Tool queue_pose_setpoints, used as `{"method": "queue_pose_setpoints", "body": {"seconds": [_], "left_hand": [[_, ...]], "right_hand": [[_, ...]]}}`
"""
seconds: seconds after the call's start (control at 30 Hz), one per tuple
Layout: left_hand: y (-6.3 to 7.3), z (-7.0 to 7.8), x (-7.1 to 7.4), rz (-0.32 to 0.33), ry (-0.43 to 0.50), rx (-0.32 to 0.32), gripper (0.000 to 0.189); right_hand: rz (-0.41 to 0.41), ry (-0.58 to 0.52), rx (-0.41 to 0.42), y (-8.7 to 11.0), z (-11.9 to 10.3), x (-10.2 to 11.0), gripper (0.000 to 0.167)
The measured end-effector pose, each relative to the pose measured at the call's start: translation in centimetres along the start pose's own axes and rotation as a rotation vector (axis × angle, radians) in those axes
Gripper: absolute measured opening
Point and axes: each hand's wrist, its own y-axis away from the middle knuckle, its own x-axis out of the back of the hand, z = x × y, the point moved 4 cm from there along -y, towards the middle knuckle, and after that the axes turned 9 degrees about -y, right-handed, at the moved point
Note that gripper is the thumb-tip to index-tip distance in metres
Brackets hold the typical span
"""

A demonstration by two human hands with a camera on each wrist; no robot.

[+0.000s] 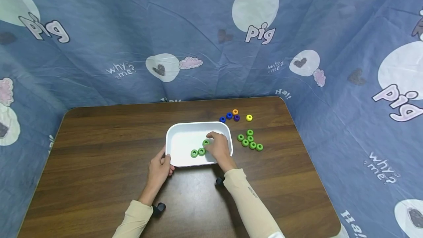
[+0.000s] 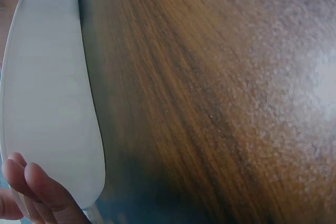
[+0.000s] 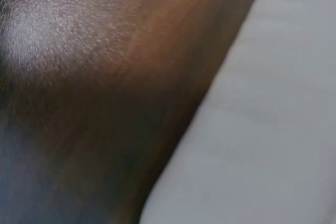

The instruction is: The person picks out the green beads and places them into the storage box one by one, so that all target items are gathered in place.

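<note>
A white tray (image 1: 185, 131) lies on the table, its front wall (image 2: 47, 77) large in the left wrist view. My left hand (image 1: 158, 170) grips the tray's near left corner, thumb at the rim and fingers against the outer wall. Reaching over the tray's right part, my right hand (image 1: 219, 148) pinches a green bead (image 1: 206, 142) between thumb and forefinger. Two more green beads, one nearer (image 1: 201, 151) and one further left (image 1: 194, 153), lie side by side on the tray floor. The right wrist view shows tray wall (image 3: 252, 119) and table, with the hand out of sight.
Several loose green beads (image 1: 250, 139) lie right of the tray on the brown wooden table (image 1: 109, 150). Behind the tray's right corner are two blue beads (image 1: 229, 115), a purple bead (image 1: 237, 118), an orange bead (image 1: 235, 112) and a yellow bead (image 1: 249, 118). A patterned blue cloth (image 1: 205, 36) hangs behind.
</note>
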Motion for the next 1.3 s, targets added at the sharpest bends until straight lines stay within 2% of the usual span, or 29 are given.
{"method": "queue_pose_setpoints", "body": {"seconds": [0.17, 0.37, 0.47, 0.63, 0.8, 1.0, 1.13, 1.3], "left_hand": [[0.0, 0.0, 0.0, 0.003, 0.002, 0.006, 0.053], [0.0, 0.1, 0.0, -0.003, -0.002, 0.011, 0.053], [0.0, 0.2, 0.0, -0.005, 0.004, 0.009, 0.053], [0.0, 0.3, 0.0, -0.016, 0.014, 0.015, 0.053], [0.1, 0.2, 0.0, -0.016, -0.004, 0.021, 0.054], [0.1, 0.1, 0.0, -0.013, -0.014, 0.018, 0.053], [0.0, 0.1, 0.0, -0.013, -0.011, 0.02, 0.053], [-0.1, 0.1, 0.0, -0.014, -0.002, 0.018, 0.054]], "right_hand": [[0.078, -0.057, 0.033, 0.2, -0.3, 1.8, 0.027], [0.215, -0.129, -0.022, 0.3, 0.3, 5.6, 0.025], [0.286, -0.162, -0.061, 0.4, 1.5, 7.7, 0.025], [0.372, -0.193, -0.158, 0.8, 5.1, 10.7, 0.028], [0.376, -0.204, -0.24, 1.7, 9.1, 12.4, 0.035], [0.354, -0.236, -0.323, 3.1, 13.0, 13.4, 0.041], [0.36, -0.23, -0.364, 3.8, 14.6, 13.5, 0.04], [0.353, -0.22, -0.365, 4.2, 15.4, 12.9, 0.039]]}}
